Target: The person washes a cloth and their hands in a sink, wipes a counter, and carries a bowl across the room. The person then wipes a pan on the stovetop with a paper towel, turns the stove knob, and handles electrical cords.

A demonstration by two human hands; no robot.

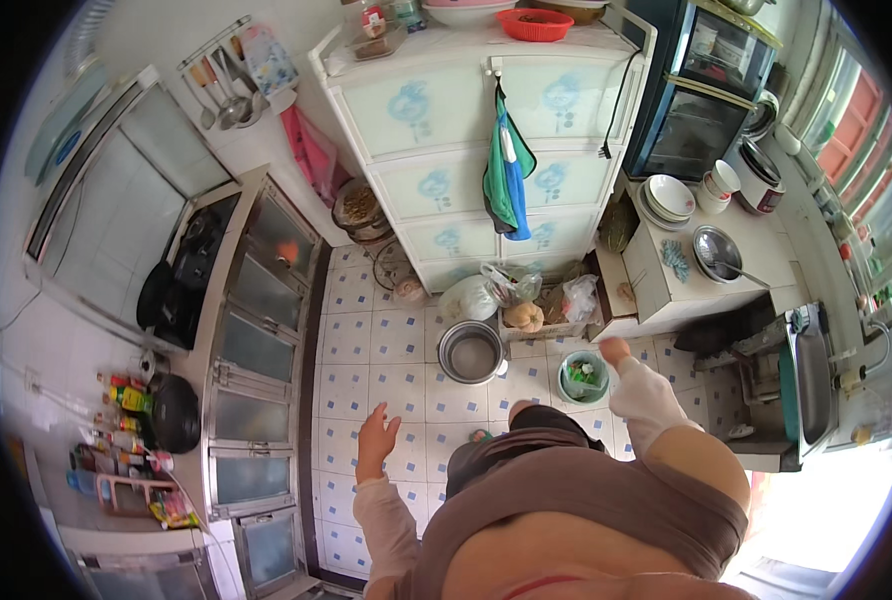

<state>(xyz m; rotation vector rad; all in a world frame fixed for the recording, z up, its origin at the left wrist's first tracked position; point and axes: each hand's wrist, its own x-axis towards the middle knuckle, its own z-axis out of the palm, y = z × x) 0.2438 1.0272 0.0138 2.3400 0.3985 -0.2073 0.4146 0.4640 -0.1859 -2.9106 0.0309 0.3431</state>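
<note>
My left hand hangs over the tiled floor with its fingers apart and nothing in it. On the other side, my right hand reaches forward, partly hidden by the sleeve; its fingers cannot be made out. Just below it in the picture stands a green waste bin with a bag and scraps inside. A round metal pot rests on the floor between the two hands. Behind the pot lie a pumpkin at a cardboard box and a filled plastic bag.
A white cabinet with a hanging cloth stands ahead. Along the left runs a counter with a gas stove and a black wok. At the right are stacked plates, a steel bowl and a sink.
</note>
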